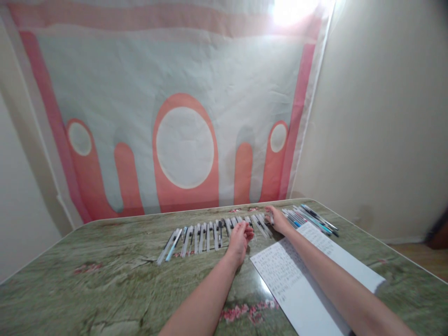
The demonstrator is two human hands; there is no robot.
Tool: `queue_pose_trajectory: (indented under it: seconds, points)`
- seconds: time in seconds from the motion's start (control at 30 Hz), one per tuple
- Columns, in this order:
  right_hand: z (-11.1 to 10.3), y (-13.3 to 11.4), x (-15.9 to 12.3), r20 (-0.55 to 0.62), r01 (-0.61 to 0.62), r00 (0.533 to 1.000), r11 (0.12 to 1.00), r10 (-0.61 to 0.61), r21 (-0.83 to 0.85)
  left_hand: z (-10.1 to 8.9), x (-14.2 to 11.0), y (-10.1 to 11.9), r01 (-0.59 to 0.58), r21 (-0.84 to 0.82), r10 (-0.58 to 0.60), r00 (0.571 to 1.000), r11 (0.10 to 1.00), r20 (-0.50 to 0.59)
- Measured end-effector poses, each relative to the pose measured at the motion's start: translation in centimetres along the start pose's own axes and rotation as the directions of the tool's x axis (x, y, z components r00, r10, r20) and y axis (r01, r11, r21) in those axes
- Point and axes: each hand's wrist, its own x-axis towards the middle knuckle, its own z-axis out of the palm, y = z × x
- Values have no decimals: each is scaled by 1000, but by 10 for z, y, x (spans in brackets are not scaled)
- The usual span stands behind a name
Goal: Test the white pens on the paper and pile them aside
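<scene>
A long row of pens (208, 237) lies side by side across the table, most with clear barrels and dark parts, one light blue near the left end. My left hand (238, 240) is over the right part of this row, its fingers loosely curled and slightly apart, with nothing visible in them. At the row's right end, my right hand (277, 220) has its fingers closed on a pen (271, 218), held close to the tabletop; only part of that pen shows. Just right of this hand lies a loose bunch of pens (315, 218) in blue, black, red and white.
An open notebook (280, 270) with handwriting on its left page lies beneath my right forearm. The green marbled table (115, 275) has pink flower prints. Behind its far edge hangs a pink and grey printed cloth (185, 144); a plain wall (378, 140) stands at the right.
</scene>
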Motion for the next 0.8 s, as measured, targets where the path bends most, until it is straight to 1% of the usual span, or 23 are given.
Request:
queue_pose_trajectory:
  seconds: [0.13, 0.2, 0.27, 0.3, 0.33, 0.37, 0.4, 0.43, 0.47, 0.5, 0.53, 0.57, 0.6, 0.67, 0.7, 0.73, 0.77, 0.8]
  points:
    - [7, 2, 8, 74, 1, 997, 1000, -3, 31, 1, 0, 0, 0, 32, 0, 1000, 999, -4]
    - [9, 5, 9, 106, -3, 994, 998, -4, 60, 3, -1, 0, 0, 99, -1, 1000, 995, 11]
    - [10, 8, 8, 123, -1, 992, 995, -11, 95, 8, -7, 1, -36, 248, 18, 997, 968, 76]
    - [9, 10, 7, 116, 0, 993, 994, -12, 108, 11, -12, 1, -85, 350, 40, 990, 933, 134]
    - [8, 12, 5, 95, -5, 995, 993, -7, 117, 14, -18, 1, -163, 453, 72, 975, 876, 211]
    - [7, 14, 4, 64, -18, 998, 992, 11, 121, 17, -26, 0, -268, 546, 113, 947, 794, 301]
    - [5, 16, 2, 25, -41, 999, 991, 38, 126, 21, -34, -1, -383, 610, 147, 904, 694, 401]
    - [2, 18, 2, -15, -65, 998, 989, 68, 133, 24, -43, -3, -484, 639, 168, 855, 598, 490]
    - [0, 19, 2, -48, -86, 994, 986, 94, 140, 28, -52, -5, -562, 645, 179, 809, 519, 560]
    - [-2, 20, 2, -76, -102, 991, 984, 114, 148, 32, -60, -7, -612, 645, 173, 773, 458, 611]
    - [-5, 21, 4, -101, -112, 987, 981, 129, 159, 35, -67, -9, -646, 648, 142, 744, 403, 653]
    - [-6, 21, 5, -131, -118, 981, 978, 142, 173, 39, -74, -10, -670, 659, 75, 718, 342, 692]
    - [-8, 19, 7, -165, -122, 974, 974, 154, 189, 43, -78, -10, -690, 671, -31, 691, 271, 723]
    - [-8, 12, 8, -236, -124, 955, 967, 178, 224, 49, -84, -6, -743, 657, -290, 605, 130, 742]
    - [-8, 7, 7, -268, -123, 945, 963, 187, 239, 52, -86, -3, -770, 632, -390, 557, 87, 733]
    - [-7, 0, 5, -292, -115, 938, 961, 188, 250, 54, -86, 0, -792, 607, -458, 514, 72, 725]
    - [-6, -9, 1, -310, -102, 933, 960, 182, 260, 55, -86, 3, -803, 591, -496, 482, 81, 722]
    - [-5, -18, -4, -321, -85, 931, 959, 172, 269, 56, -85, 6, -800, 590, -513, 464, 108, 722]
